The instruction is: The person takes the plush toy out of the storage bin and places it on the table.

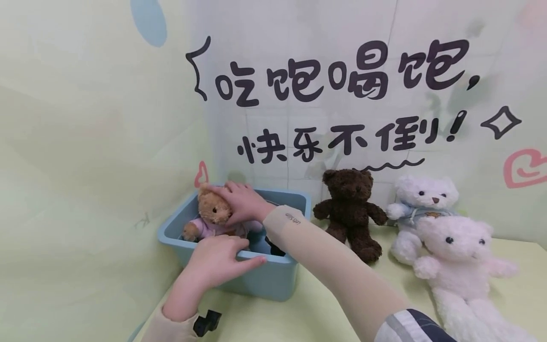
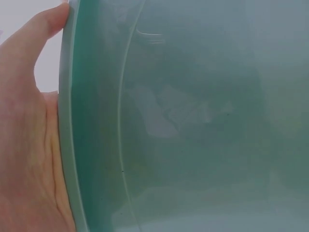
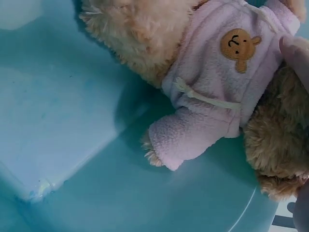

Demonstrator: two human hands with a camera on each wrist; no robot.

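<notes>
A light brown teddy bear (image 1: 213,206) in a pale pink top sits inside a blue plastic tub (image 1: 260,280), by its left end. My right hand (image 1: 248,202) holds the bear's head, its fingers spread over the top and side. In the right wrist view the bear's pink top (image 3: 212,82) shows an embroidered bear face, and fingertips touch the fur at the right edge. My left hand (image 1: 218,259) grips the tub's near rim, with the thumb along the outside. The left wrist view shows that hand (image 2: 29,121) against the rim and the tub's smooth outer wall (image 2: 193,121).
Right of the tub, a dark brown teddy bear (image 1: 352,209) sits against the printed wall (image 1: 299,28). Farther right are a white bear (image 1: 420,192) in a blue top and a pinkish-white bear (image 1: 459,256) in front of it. All stand on a pale yellow-green table (image 1: 316,304).
</notes>
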